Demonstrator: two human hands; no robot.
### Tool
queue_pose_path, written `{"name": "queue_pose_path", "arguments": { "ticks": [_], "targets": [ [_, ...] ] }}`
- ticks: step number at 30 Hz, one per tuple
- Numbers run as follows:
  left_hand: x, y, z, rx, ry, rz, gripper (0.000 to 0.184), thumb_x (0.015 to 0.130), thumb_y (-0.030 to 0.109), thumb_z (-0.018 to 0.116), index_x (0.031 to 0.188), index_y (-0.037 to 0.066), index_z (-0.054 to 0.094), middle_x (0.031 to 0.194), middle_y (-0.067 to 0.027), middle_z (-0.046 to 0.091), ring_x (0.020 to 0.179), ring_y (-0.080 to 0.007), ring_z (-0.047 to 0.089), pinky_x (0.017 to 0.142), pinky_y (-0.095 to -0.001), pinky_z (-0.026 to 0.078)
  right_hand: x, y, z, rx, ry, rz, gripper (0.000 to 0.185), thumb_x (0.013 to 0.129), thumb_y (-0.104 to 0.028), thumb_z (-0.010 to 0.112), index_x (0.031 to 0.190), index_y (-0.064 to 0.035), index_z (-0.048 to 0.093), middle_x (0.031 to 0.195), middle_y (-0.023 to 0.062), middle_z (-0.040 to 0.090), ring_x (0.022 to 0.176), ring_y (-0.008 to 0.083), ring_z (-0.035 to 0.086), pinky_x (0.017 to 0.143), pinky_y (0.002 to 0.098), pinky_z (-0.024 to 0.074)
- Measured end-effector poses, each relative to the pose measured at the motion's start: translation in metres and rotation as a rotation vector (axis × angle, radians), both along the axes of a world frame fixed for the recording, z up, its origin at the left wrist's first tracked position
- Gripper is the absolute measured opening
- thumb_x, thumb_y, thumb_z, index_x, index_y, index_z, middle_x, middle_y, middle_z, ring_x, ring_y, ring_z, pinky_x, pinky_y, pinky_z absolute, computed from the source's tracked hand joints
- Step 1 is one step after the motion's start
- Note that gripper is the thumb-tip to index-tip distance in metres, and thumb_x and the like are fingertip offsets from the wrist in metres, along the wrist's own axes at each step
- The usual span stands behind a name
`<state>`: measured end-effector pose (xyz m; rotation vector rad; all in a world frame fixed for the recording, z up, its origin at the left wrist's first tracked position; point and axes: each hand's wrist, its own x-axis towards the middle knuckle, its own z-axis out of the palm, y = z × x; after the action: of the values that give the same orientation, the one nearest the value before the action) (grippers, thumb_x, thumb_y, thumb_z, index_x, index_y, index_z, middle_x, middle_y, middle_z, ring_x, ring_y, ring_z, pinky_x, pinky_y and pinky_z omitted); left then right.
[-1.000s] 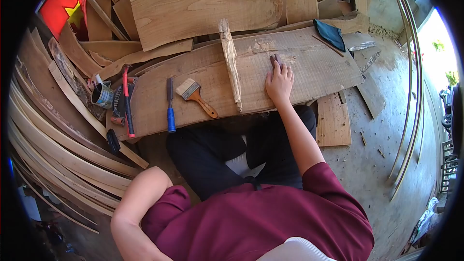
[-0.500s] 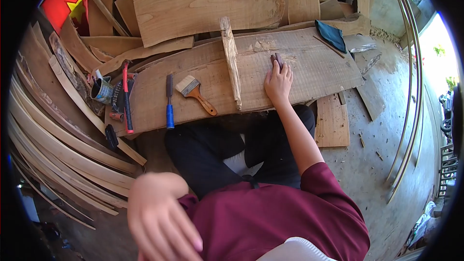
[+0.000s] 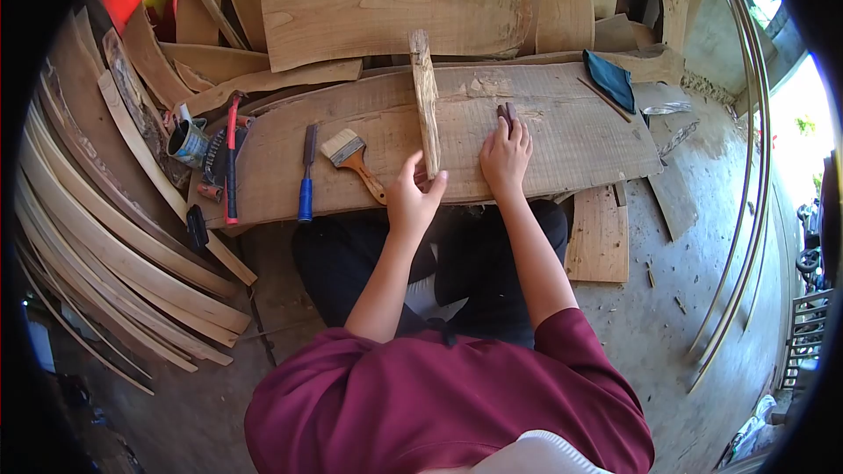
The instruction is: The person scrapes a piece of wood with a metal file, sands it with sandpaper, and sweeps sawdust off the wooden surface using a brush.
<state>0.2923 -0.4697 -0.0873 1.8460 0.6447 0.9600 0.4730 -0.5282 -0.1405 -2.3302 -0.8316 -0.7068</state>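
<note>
A rough wooden stick [image 3: 424,96] lies across the wide plank [image 3: 299,158], and my left hand [image 3: 416,193] is at its near end, thumb and fingers around it. Right of the stick, my right hand [image 3: 507,154] rests on the plank with its fingers on a small dark brown block [image 3: 507,111]. Left of the stick are a wide brush [image 3: 353,161] with a wooden handle and a chisel [image 3: 307,174] with a blue handle. A red and black hammer [image 3: 233,158] lies at the plank's left end.
A dark teal cloth [image 3: 609,81] and a thin stick [image 3: 604,99] lie at the plank's right. Behind stand large boards [image 3: 395,9]. Curved wooden strips [image 3: 123,254] fill the left side. A can [image 3: 188,142] stands beside the hammer. Thin long rods [image 3: 757,149] rise at the right.
My left hand has come up from near my body to the near end of the rough stick and closed around it. My right hand stays at the brown block.
</note>
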Motion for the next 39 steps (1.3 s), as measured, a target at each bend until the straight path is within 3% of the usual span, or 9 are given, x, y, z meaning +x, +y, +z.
{"name": "queue_pose_path", "arguments": {
  "ticks": [5, 7, 9, 13, 21, 24, 29, 32, 39],
  "targets": [
    [-0.01, 0.008, -0.003, 0.018, 0.078, 0.028, 0.049, 0.084, 0.013, 0.067, 0.125, -0.008, 0.049, 0.091, -0.0189, 0.069, 0.078, -0.0184, 0.069, 0.071, -0.0285, 0.055, 0.0, 0.0, 0.0, -0.004, 0.026, 0.012, 0.043, 0.087, -0.022, 0.051, 0.125, -0.0019, 0.051, 0.128, 0.0245, 0.048, 0.123, 0.0404, 0.043, 0.103, 0.054, 0.0312],
    [-0.013, 0.018, -0.03, -0.05, 0.016, -0.006, 0.047, 0.088, 0.01, 0.062, 0.128, -0.008, 0.046, 0.101, -0.018, 0.067, 0.084, -0.0179, 0.068, 0.071, -0.028, 0.055, 0.001, 0.001, 0.001, -0.009, 0.048, 0.011, 0.046, 0.087, -0.022, 0.051, 0.127, -0.0009, 0.048, 0.128, 0.0241, 0.048, 0.123, 0.04, 0.043, 0.103, 0.0528, 0.0318],
    [-0.015, 0.025, -0.052, -0.327, -0.267, -0.114, 0.049, 0.091, 0.008, 0.058, 0.133, -0.01, 0.04, 0.11, -0.0154, 0.064, 0.09, -0.0158, 0.065, 0.07, -0.0262, 0.055, 0.001, 0.001, 0.0, -0.002, 0.05, 0.015, 0.047, 0.087, -0.022, 0.051, 0.128, -0.0005, 0.047, 0.129, 0.0238, 0.048, 0.122, 0.0399, 0.044, 0.103, 0.0523, 0.032],
    [-0.033, 0.018, -0.025, -0.699, -0.161, -0.084, 0.052, 0.093, 0.008, 0.056, 0.138, -0.008, 0.034, 0.113, -0.0115, 0.063, 0.092, -0.0109, 0.063, 0.071, -0.024, 0.055, 0.002, 0.001, 0.001, -0.005, 0.056, 0.004, 0.048, 0.087, -0.022, 0.052, 0.129, 0.0008, 0.046, 0.129, 0.0231, 0.049, 0.121, 0.0395, 0.045, 0.103, 0.0517, 0.0323],
    [-0.045, 0.029, -0.035, -0.702, -0.103, -0.156, 0.05, 0.094, 0.009, 0.055, 0.139, -0.003, 0.037, 0.11, -0.0084, 0.063, 0.094, -0.0131, 0.063, 0.075, -0.0278, 0.056, 0.003, 0.002, 0.001, 0.013, 0.06, 0.018, 0.049, 0.085, -0.021, 0.053, 0.128, 0.0012, 0.046, 0.127, 0.023, 0.05, 0.12, 0.0389, 0.046, 0.102, 0.05, 0.0334],
    [-0.047, 0.027, -0.033, -0.714, -0.078, -0.132, 0.048, 0.093, 0.008, 0.056, 0.136, -0.004, 0.04, 0.105, -0.0072, 0.065, 0.081, -0.0088, 0.063, 0.064, -0.0235, 0.056, 0.004, 0.001, 0.0, 0.013, 0.044, 0.014, 0.049, 0.085, -0.021, 0.054, 0.128, 0.0012, 0.047, 0.126, 0.0226, 0.05, 0.119, 0.0385, 0.047, 0.101, 0.0495, 0.034],
    [-0.045, 0.026, -0.036, -0.2, 0.214, 0.052, 0.046, 0.088, 0.019, 0.064, 0.123, -0.008, 0.053, 0.069, -0.0099, 0.065, 0.055, -0.0105, 0.06, 0.054, -0.0255, 0.05, 0.004, 0.001, -0.001, 0.013, 0.023, 0.023, 0.048, 0.085, -0.021, 0.054, 0.127, 0.001, 0.048, 0.125, 0.022, 0.051, 0.118, 0.0382, 0.048, 0.1, 0.0495, 0.0346],
    [-0.047, 0.027, -0.038, -0.16, 0.194, 0.091, 0.043, 0.085, 0.021, 0.066, 0.117, -0.007, 0.059, 0.064, -0.0113, 0.063, 0.053, -0.0154, 0.061, 0.053, -0.0278, 0.048, 0.004, 0.0, 0.0, 0.002, 0.018, 0.018, 0.047, 0.085, -0.021, 0.054, 0.126, 0.0008, 0.048, 0.124, 0.0218, 0.052, 0.117, 0.0382, 0.048, 0.1, 0.0495, 0.0348],
    [-0.071, 0.033, 0.001, 0.167, 0.279, 0.211, 0.019, 0.084, 0.018, 0.064, 0.095, 0.002, 0.069, 0.08, -0.013, 0.064, 0.057, -0.022, 0.06, 0.056, -0.0323, 0.048, 0.004, 0.0, 0.0, 0.003, 0.014, 0.019, 0.046, 0.084, -0.021, 0.055, 0.124, 0.0013, 0.049, 0.123, 0.0216, 0.052, 0.117, 0.0376, 0.048, 0.1, 0.0491, 0.035]
  ]
}}
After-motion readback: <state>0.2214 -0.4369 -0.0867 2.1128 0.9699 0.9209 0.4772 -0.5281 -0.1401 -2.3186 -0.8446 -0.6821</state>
